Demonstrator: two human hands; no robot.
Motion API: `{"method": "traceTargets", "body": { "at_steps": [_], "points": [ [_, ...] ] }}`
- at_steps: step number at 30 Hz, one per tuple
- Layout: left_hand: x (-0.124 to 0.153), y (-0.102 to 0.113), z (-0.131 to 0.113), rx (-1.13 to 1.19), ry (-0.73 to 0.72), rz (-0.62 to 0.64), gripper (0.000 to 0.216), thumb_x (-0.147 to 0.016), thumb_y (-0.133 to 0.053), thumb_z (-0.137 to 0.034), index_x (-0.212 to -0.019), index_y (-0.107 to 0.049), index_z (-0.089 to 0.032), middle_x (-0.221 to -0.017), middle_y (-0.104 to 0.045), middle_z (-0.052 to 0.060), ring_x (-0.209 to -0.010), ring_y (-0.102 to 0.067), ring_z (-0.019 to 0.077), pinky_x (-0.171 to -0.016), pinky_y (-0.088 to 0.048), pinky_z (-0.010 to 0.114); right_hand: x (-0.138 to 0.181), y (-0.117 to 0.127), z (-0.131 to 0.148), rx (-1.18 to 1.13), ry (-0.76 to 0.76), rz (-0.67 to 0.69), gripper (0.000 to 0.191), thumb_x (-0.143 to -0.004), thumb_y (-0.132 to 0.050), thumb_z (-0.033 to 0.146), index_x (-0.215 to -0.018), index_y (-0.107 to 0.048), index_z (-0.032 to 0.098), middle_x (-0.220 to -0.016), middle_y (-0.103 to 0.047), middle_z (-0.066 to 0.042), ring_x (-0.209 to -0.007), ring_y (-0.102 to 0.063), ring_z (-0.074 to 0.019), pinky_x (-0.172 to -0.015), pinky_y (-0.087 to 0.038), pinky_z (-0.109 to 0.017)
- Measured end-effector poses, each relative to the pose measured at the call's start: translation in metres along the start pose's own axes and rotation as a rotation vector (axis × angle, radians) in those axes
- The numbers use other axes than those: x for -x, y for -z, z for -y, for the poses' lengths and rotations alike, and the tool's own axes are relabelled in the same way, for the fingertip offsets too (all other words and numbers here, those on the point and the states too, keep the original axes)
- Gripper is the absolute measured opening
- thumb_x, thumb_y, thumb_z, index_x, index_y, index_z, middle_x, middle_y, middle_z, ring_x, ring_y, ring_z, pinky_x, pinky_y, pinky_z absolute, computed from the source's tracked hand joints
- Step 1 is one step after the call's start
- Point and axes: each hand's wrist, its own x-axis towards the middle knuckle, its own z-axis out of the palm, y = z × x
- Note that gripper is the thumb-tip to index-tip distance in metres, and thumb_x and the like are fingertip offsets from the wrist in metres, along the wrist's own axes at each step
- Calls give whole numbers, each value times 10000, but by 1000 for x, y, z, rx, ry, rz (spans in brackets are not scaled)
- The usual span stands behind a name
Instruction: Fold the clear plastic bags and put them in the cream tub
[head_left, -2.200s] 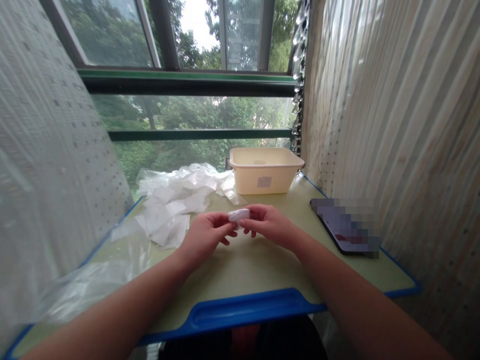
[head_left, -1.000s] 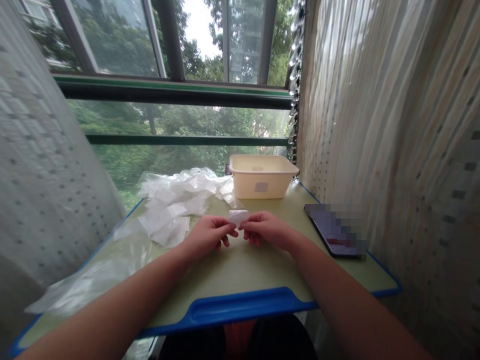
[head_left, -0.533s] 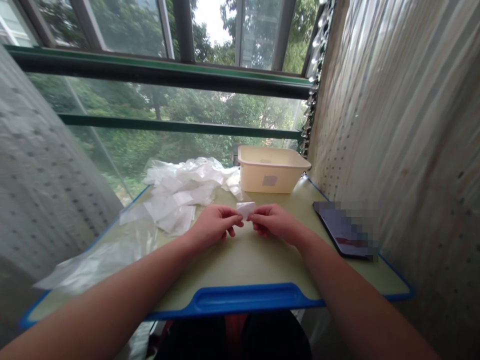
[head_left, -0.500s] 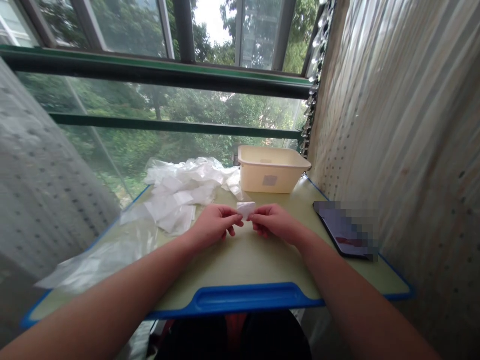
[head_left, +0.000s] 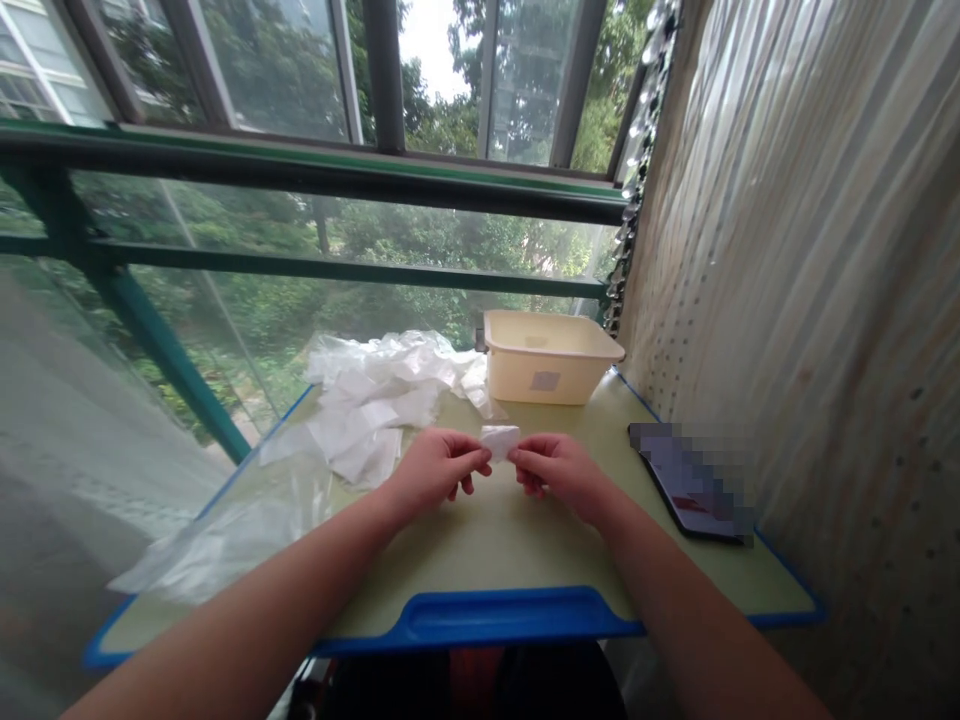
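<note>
Between my two hands is a small white piece, thin and flat like folded paper or plastic film (head_left: 500,441); its exact kind does not show. My left hand (head_left: 448,466) pinches its left edge between thumb and forefinger. On the opposite edge, my right hand (head_left: 551,466) grips it the same way, the other fingers curled beneath. Both hands hover just above the pale green table (head_left: 495,550). A heap of crumpled clear plastic bags (head_left: 405,362) and flat white sheets (head_left: 364,440) lies beyond my left hand.
A cream plastic bin (head_left: 559,375) with a small label stands at the back right. Toward the right edge lies a dark phone (head_left: 694,490). Another clear plastic bag (head_left: 232,540) is under my left forearm. Blue trim (head_left: 517,610) borders the table; a curtain (head_left: 772,300) hangs at right.
The view has tilted up and shifted a little, so everything sits lower in the picture. Both hands keep their pinch on the white piece, with hardly any movement relative to the table.
</note>
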Motion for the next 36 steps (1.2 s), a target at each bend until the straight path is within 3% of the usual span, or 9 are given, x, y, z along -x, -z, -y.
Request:
{"method": "traceTargets", "body": {
  "at_steps": [14, 27, 31, 36],
  "points": [
    [9, 0, -8, 97, 11, -40, 319, -746, -541, -427, -780, -640, -125, -692, -661, 60, -457, -506, 88, -362, -334, 175, 15, -23, 6, -28, -27, -201, 270, -759, -550, 409, -751, -631, 152, -507, -529, 9, -412, -459, -97, -377, -318, -214],
    [7, -6, -5, 55, 18, -64, 313, -769, -507, -405, -764, -639, -121, -675, -651, 46, -452, -523, 94, -367, -365, 181, 11, -22, 9, 24, -168, -197, 320, -769, -506, 430, -755, -595, 123, -473, -495, 26, -363, -422, -74, -338, -279, -188],
    [3, -1, -22, -62, -115, -57, 270, -783, -500, -358, -710, -642, -141, -630, -641, 20, -463, -518, 81, -437, -396, 185, 9, -12, 27, 86, -139, -212, 300, -775, -504, 420, -730, -588, 135, -480, -494, 30, -367, -423, -67, -343, -278, -180],
    [-24, 13, -52, 33, -70, -53, 231, -758, -532, -357, -717, -614, -145, -649, -651, 19, -422, -485, 68, -374, -351, 168, 2, 6, 60, 192, -39, -242, 314, -790, -479, 419, -653, -570, 151, -478, -489, 29, -378, -423, -71, -378, -308, -187]
  ]
}}
